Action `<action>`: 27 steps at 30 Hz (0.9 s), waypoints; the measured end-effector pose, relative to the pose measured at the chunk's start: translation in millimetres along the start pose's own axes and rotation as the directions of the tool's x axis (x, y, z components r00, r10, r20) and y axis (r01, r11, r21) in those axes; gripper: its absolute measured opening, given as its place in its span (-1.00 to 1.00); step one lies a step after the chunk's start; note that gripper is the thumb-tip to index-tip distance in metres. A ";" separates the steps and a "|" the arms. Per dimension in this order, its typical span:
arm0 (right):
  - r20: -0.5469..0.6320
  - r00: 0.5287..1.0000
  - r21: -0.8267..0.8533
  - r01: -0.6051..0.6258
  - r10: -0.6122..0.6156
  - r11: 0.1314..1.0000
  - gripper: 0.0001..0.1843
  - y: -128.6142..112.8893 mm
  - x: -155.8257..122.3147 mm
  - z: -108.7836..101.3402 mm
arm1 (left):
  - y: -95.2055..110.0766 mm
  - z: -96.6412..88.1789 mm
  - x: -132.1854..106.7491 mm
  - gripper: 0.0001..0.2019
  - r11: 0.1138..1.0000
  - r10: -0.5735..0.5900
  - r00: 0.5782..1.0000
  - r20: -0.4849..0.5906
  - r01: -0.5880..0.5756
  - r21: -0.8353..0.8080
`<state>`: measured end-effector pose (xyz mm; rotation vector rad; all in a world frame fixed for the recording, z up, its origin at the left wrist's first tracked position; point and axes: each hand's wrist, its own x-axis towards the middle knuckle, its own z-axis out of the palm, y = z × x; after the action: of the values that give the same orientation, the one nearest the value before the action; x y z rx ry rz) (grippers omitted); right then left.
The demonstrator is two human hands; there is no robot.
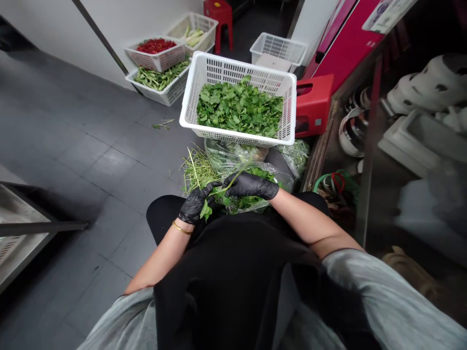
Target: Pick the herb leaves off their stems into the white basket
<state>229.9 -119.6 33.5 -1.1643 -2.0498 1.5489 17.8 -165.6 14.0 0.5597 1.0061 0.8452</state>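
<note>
Over the lap, black-gloved left hand (195, 204) and right hand (251, 185) both pinch closed on one thin green leafy stem (223, 190), held between them for grip, near white slotted plastic basket (189, 97) of leaves.

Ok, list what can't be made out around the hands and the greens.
Head view only:
- Left hand is shut on a leafy stem; the gripped part is hidden inside the glove.
- Right hand: whether it pinches the stem is hidden under its own back.
- Plastic bag: contents are covered by the white basket and both hands.
- Shelf items at right: blurred.
- Red stool: cut by the top edge.
</note>
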 end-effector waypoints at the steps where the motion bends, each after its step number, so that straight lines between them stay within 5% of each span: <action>1: -0.014 1.000 -0.013 0.004 -0.004 1.000 -0.90 0.5 -2.8 -4.3 | 2.2 -0.7 -2.3 -0.63 1.000 -0.023 1.000 0.020 0.023 -0.018; 7: -0.276 0.961 0.229 0.095 -0.029 0.969 -0.64 15.4 -9.5 -4.2 | 19.0 -3.2 -11.3 -0.78 0.933 -0.166 0.975 0.148 0.204 -0.295; 9: -0.221 0.952 0.165 0.252 -0.213 0.954 -0.58 17.3 -5.6 10.2 | 20.5 -0.9 -10.6 -0.67 0.881 -0.266 0.950 0.161 0.308 -0.360; 12: -0.117 0.878 -0.021 0.464 -0.464 0.885 -0.63 17.3 3.9 32.1 | 18.2 3.2 -8.8 -0.58 0.819 -0.364 0.916 0.170 0.401 -0.410; 17: -0.191 0.848 -0.227 0.452 -0.494 0.863 -0.63 15.1 4.7 35.6 | 13.1 4.0 -11.9 -0.73 0.832 -0.311 0.931 0.193 0.365 -0.418; 20: -0.197 0.888 -0.096 0.405 -0.416 0.909 -0.65 11.6 -10.4 16.7 | 13.0 -1.3 -17.4 -0.81 0.854 -0.298 0.934 0.196 0.352 -0.382; 24: -0.328 0.944 0.264 0.121 -0.029 0.957 -0.58 17.8 -29.0 -4.7 | 16.7 -7.5 -21.6 -0.81 0.877 -0.274 0.943 0.187 0.325 -0.354; 27: -0.303 0.936 0.359 -0.061 0.178 0.931 -0.53 28.3 -30.2 6.6 | 17.5 -2.9 -17.4 -0.72 0.879 -0.248 0.953 0.175 0.297 -0.374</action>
<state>255.8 -144.5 11.8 -1.3233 -1.4457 1.5607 4.4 -170.0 34.4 0.1138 0.7496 0.7249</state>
